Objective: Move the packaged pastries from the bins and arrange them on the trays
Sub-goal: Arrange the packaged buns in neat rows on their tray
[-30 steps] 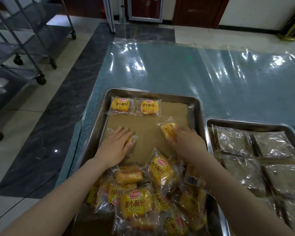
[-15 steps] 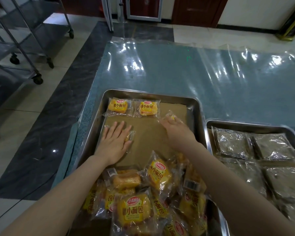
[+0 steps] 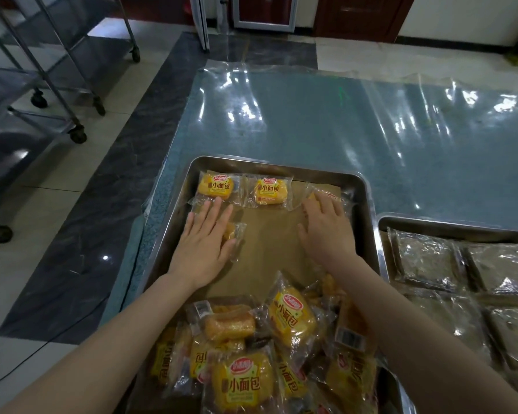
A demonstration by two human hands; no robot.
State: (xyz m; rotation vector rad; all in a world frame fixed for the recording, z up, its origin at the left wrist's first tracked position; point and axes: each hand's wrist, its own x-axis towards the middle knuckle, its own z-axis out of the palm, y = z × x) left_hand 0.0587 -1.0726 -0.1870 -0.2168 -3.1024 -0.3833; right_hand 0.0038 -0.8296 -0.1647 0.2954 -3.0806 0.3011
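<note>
A steel tray [image 3: 369,204] lined with brown paper holds two yellow pastry packets [image 3: 217,185] [image 3: 269,189] side by side along its far edge. My right hand [image 3: 323,231] lies palm down with its fingers curved over a third packet [image 3: 331,196] at the far right of that row. My left hand [image 3: 205,243] rests flat, fingers spread, on another packet [image 3: 236,231] just below the first one. A loose pile of the same yellow packets [image 3: 292,321] fills the near end of the tray between my forearms.
A second steel tray [image 3: 431,223] to the right holds several flat clear-wrapped packs [image 3: 425,258]. The table [image 3: 341,121] is covered with shiny plastic sheet. Wheeled metal racks [image 3: 57,85] stand on the tiled floor at the left.
My right hand carried its packet from the tray's middle up to the far right of the top row. My left hand flattened onto its packet and slid up a little.
</note>
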